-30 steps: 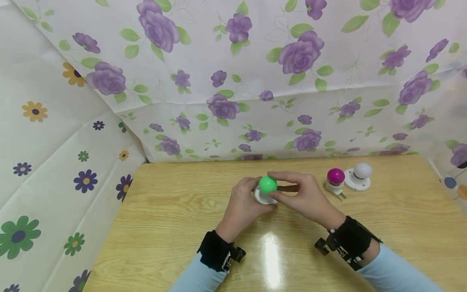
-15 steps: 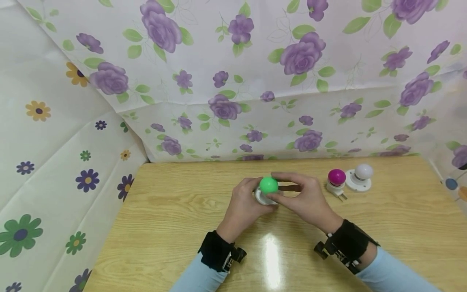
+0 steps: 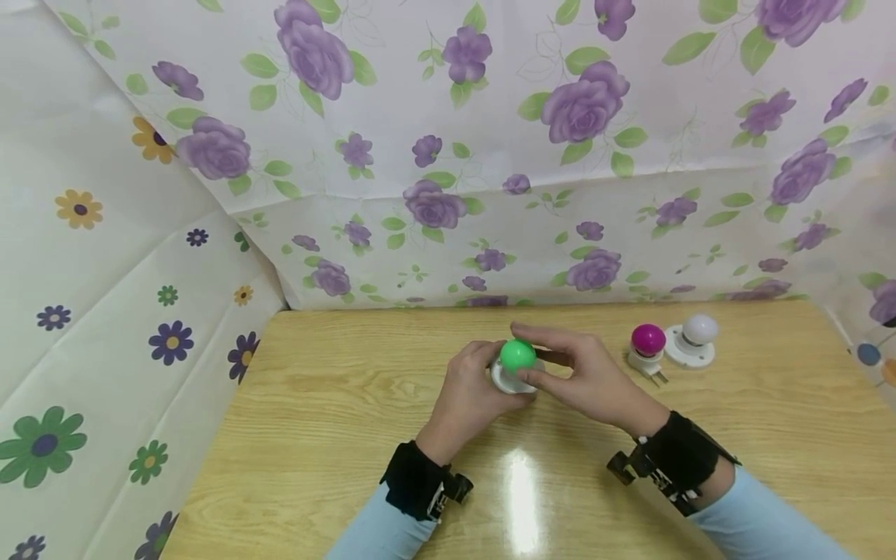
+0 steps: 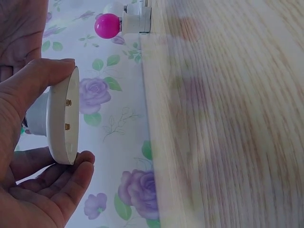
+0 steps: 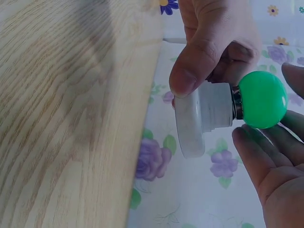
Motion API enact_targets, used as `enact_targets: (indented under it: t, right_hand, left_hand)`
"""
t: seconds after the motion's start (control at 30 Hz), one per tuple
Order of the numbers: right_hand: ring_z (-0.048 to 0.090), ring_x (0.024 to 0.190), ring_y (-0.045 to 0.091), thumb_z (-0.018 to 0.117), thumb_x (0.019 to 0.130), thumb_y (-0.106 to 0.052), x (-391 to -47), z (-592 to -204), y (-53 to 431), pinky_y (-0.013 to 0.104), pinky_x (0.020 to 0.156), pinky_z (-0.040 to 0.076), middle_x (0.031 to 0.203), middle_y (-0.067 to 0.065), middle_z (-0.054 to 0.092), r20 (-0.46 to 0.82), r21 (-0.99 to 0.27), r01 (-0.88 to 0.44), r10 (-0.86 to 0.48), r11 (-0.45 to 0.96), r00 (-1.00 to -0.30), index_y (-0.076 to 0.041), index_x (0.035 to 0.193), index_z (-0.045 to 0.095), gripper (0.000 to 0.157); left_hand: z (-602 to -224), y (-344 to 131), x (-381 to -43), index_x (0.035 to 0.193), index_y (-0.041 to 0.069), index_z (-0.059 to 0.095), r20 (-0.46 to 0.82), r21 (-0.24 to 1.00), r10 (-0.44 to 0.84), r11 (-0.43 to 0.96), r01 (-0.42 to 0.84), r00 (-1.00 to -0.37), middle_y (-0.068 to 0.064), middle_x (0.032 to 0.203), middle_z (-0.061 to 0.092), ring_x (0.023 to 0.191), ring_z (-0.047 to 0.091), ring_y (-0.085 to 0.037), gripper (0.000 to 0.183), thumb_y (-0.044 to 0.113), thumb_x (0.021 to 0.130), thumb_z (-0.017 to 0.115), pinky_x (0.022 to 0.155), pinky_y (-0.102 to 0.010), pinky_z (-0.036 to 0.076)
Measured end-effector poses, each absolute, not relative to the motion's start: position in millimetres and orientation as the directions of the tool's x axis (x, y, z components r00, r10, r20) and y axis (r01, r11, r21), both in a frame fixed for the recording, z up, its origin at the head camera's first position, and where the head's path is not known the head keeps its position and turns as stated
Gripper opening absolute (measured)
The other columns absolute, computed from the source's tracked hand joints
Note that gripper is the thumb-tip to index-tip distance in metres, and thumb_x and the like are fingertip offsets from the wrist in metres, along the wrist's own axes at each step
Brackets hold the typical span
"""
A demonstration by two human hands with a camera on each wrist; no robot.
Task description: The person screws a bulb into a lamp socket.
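Observation:
My left hand (image 3: 467, 390) grips a white round lamp holder (image 5: 191, 126) by its rim, above the wooden table. In the left wrist view its hollow underside shows two small brass screws. A green light bulb (image 3: 518, 355) sits in the socket, with a strip of its metal screw base (image 5: 237, 102) visible in the right wrist view. Around the bulb are the loosely spread fingers of my right hand (image 3: 591, 377). A gap shows between the bulb and the upper fingertip; whether the lower fingers touch it I cannot tell.
At the table's back right, a magenta bulb (image 3: 648, 340) sits in a white plug-in socket (image 3: 645, 362) with prongs. Beside it stands a white bulb (image 3: 701, 330) on a round white holder (image 3: 689, 356). Flower-printed sheets (image 3: 378, 155) rise behind and at the sides of the table (image 3: 336, 435).
The fingers of my right hand have spread away from the green bulb, which they held closely before. My left hand keeps its grip on the lamp holder. The head view has shifted slightly.

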State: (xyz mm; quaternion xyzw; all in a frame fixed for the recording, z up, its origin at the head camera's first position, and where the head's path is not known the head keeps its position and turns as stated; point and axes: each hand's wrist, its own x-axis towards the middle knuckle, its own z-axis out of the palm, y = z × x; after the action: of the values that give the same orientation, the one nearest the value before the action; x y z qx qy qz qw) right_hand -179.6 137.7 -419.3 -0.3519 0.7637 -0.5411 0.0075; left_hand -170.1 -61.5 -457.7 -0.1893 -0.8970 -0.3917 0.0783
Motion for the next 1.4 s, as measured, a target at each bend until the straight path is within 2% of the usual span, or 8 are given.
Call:
enact_targets:
  t: [0.17,0.37,0.53,0.7,0.83,1.1,1.23,1.4]
  right_hand:
    - [0.047,0.119,0.014,0.066,0.087,-0.024,-180.5,-423.2,138.0,0.033,0.09,0.043,0.135,-0.004,0.048,0.342,-0.848,-0.503,-0.551,0.169,-0.761,-0.021,0.133,0.052,0.048]
    - [0.051,0.113,0.013,0.067,0.086,-0.023,-179.7,-423.9,137.2,0.034,0.084,0.047,0.131,0.0,0.051,0.346,-0.85,-0.496,-0.518,0.181,-0.782,-0.021,0.129,0.055,0.046]
    - [0.055,0.108,0.012,0.071,0.082,-0.02,-174.6,-419.1,134.2,0.035,0.079,0.049,0.125,0.002,0.056,0.354,-0.857,-0.477,-0.45,0.195,-0.82,-0.017,0.125,0.059,0.044]
    - [0.057,0.104,0.017,0.073,0.079,-0.011,-164.6,-404.9,129.3,0.038,0.076,0.05,0.119,0.003,0.059,0.374,-0.865,-0.468,-0.389,0.18,-0.842,-0.008,0.119,0.061,0.042]
    - [0.058,0.104,0.02,0.074,0.077,-0.009,-160.0,-396.4,127.4,0.037,0.076,0.05,0.118,0.002,0.059,0.382,-0.859,-0.474,-0.372,0.196,-0.846,-0.006,0.118,0.061,0.043]
    - [0.045,0.121,0.024,0.075,0.077,-0.015,-161.0,-390.1,130.0,0.043,0.087,0.045,0.133,0.009,0.049,0.381,-0.817,-0.518,-0.437,0.252,-0.815,-0.007,0.13,0.051,0.059]
    - [0.044,0.122,0.026,0.073,0.079,-0.01,-162.1,-388.1,128.8,0.043,0.088,0.043,0.135,0.014,0.046,0.365,-0.82,-0.524,-0.495,0.232,-0.789,-0.003,0.132,0.048,0.059]
    - [0.047,0.119,0.028,0.07,0.08,-0.003,-162.2,-388.9,128.1,0.041,0.088,0.044,0.133,0.013,0.047,0.356,-0.824,-0.522,-0.519,0.218,-0.777,-0.001,0.132,0.048,0.057]
  left_hand:
    - [-458.9,-61.4,-169.4,0.124,0.017,0.057,0.286,0.678,0.281,0.617,0.401,-0.916,0.006,0.112,0.054,0.1,0.05,-0.008,0.068,0.046,0.067,0.079,0.081,-0.023,0.044]
    - [-458.2,-60.8,-168.5,0.123,0.02,0.057,0.284,0.679,0.279,0.617,0.398,-0.917,0.008,0.111,0.052,0.1,0.05,-0.007,0.065,0.046,0.067,0.079,0.08,-0.023,0.045]
    - [-457.4,-60.2,-168.7,0.123,0.022,0.057,0.286,0.681,0.278,0.615,0.399,-0.917,0.008,0.112,0.052,0.101,0.05,-0.007,0.065,0.046,0.067,0.079,0.08,-0.023,0.045]
    - [-457.3,-59.8,-168.6,0.124,0.021,0.057,0.279,0.683,0.275,0.616,0.391,-0.92,0.007,0.113,0.052,0.101,0.05,-0.008,0.066,0.046,0.067,0.079,0.08,-0.023,0.044]
    - [-457.3,-59.4,-169.0,0.125,0.018,0.056,0.273,0.683,0.279,0.618,0.389,-0.921,0.006,0.113,0.052,0.101,0.051,-0.009,0.068,0.046,0.067,0.079,0.081,-0.022,0.044]
    - [-458.1,-60.1,-169.8,0.124,0.018,0.057,0.296,0.678,0.282,0.611,0.409,-0.913,0.006,0.112,0.053,0.102,0.05,-0.007,0.066,0.046,0.068,0.079,0.082,-0.023,0.044]
    - [-459.2,-60.2,-170.6,0.123,0.018,0.057,0.299,0.667,0.284,0.62,0.413,-0.911,0.006,0.112,0.053,0.102,0.05,-0.007,0.065,0.045,0.068,0.079,0.082,-0.022,0.043]
    - [-459.8,-59.7,-170.5,0.124,0.017,0.057,0.29,0.668,0.284,0.623,0.406,-0.914,0.006,0.112,0.053,0.102,0.05,-0.008,0.067,0.045,0.068,0.079,0.082,-0.023,0.044]
